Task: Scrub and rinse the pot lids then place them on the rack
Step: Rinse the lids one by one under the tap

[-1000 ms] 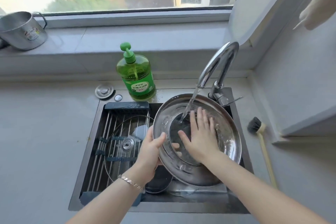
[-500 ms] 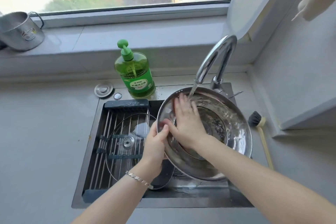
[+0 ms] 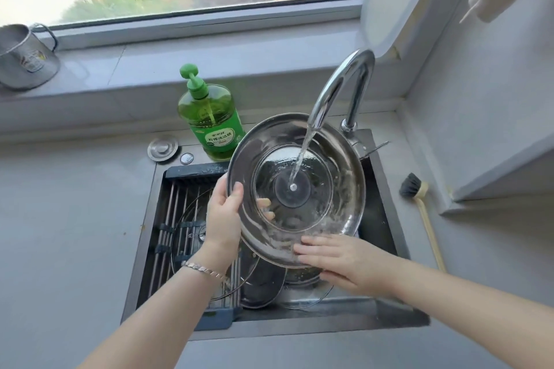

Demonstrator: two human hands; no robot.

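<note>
Right hand [image 3: 335,257] slid to near rim of lid [image 3: 314,210], fingers flat | left hand [image 3: 223,219] clamps left rim | lid tilted over sink [image 3: 389,189] under stream [image 3: 302,156] | turn it, sweep suds off all round

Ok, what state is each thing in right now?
Lid: tilted, wet, held up.
Tap: running onto its centre.
Left hand: grips its rim.
Right hand: flat on its lower edge.
Glass lid: flat on rack.
Soap: upright.
Brush: lying on counter.
</note>
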